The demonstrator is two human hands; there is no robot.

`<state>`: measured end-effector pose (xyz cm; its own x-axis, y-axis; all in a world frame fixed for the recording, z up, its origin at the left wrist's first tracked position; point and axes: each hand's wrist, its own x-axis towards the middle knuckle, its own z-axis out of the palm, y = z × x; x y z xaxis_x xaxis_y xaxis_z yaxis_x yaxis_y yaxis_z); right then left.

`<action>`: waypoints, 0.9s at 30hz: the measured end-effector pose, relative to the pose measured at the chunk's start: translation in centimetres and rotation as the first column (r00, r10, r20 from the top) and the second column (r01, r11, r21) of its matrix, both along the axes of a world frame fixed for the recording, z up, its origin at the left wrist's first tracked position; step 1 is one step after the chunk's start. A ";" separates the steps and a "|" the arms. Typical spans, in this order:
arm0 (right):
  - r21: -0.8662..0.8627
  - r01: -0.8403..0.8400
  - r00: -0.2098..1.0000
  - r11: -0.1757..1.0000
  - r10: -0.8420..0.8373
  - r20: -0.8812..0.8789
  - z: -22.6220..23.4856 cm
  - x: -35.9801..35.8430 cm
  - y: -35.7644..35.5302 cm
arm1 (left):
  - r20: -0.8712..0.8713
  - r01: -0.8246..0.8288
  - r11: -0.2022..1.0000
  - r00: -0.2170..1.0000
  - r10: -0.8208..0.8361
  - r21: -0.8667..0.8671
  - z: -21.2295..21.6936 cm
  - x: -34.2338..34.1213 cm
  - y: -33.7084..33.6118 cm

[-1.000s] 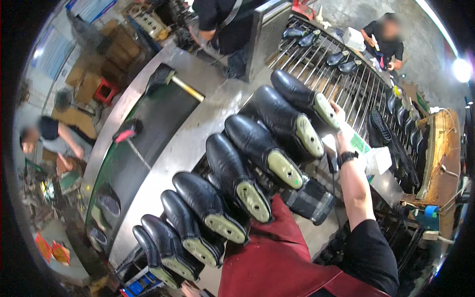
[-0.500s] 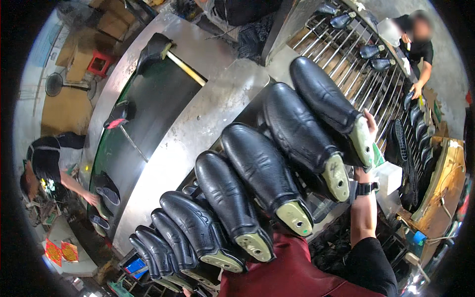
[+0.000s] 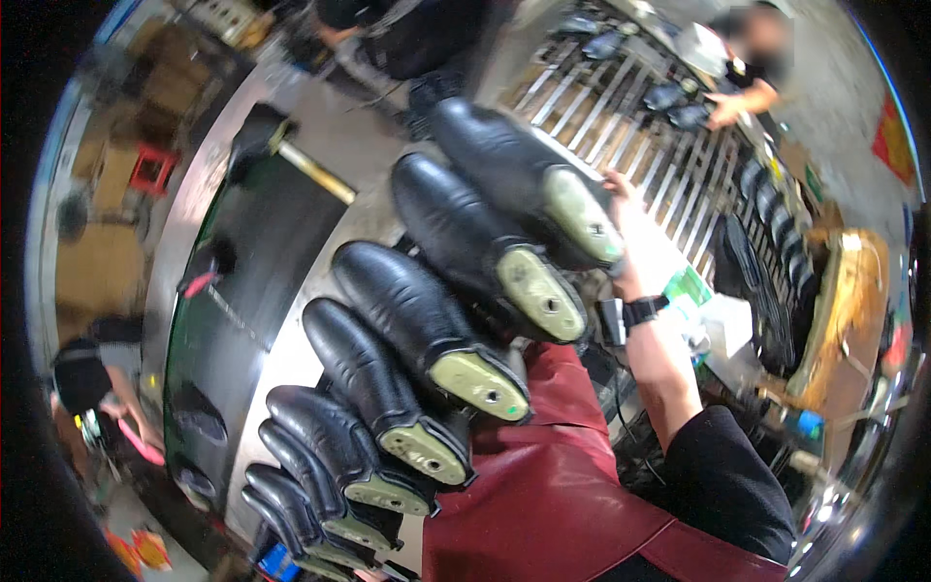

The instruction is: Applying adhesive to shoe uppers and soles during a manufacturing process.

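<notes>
Our right hand (image 3: 628,233) borders the endmost black leather shoe (image 3: 495,155) and its green last (image 3: 580,209); similar shoes (image 3: 419,301) extend leftward. We cannot tell its grip or the left hand's.

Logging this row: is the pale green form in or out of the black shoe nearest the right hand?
In: the pale green form shows at the heel, the black shoe wrapped along its edge; depth hidden.

R forearm (image 3: 662,373) is pointing fwd & slightly L. R hand (image 3: 630,228) is sitting beyond it, partly hidden.
</notes>
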<state>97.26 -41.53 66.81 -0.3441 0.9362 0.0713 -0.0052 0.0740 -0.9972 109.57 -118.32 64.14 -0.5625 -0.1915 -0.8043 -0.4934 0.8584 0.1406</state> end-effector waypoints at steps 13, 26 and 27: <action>-0.740 0.080 0.507 0.668 0.612 0.607 -11.4 37.5 -5.3 | 0.012 -0.055 0.912 0.998 0.054 0.407 -7.2 -3.9 19.9; -0.964 0.228 0.924 0.137 0.284 0.258 -21.5 58.7 1.4 | 0.230 0.202 0.886 0.920 -0.318 0.418 -13.9 -3.0 55.1; -0.965 0.232 0.927 0.124 0.272 0.258 -23.2 59.6 1.1 | 0.236 0.265 0.881 0.896 -0.375 0.393 -15.2 -2.9 59.3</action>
